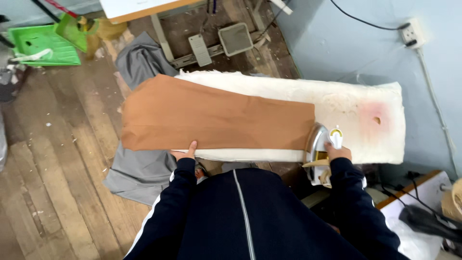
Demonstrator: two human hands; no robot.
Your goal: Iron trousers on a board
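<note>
On board: right hand (pixel 338 153) grips iron (pixel 318 140); left hand (pixel 185 153) pins brown cloth (pixel 211 115)

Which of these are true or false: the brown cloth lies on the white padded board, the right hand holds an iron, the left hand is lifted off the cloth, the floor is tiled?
1. The flat brown cloth lies on the white padded ironing board. True.
2. The right hand grips a white and silver iron. True.
3. The left hand is lifted well clear of the cloth. False: it rests at the cloth's near edge.
4. The floor is tiled. False: it is a worn wooden plank floor.
5. A grey fabric hangs beneath the board. True.
</note>
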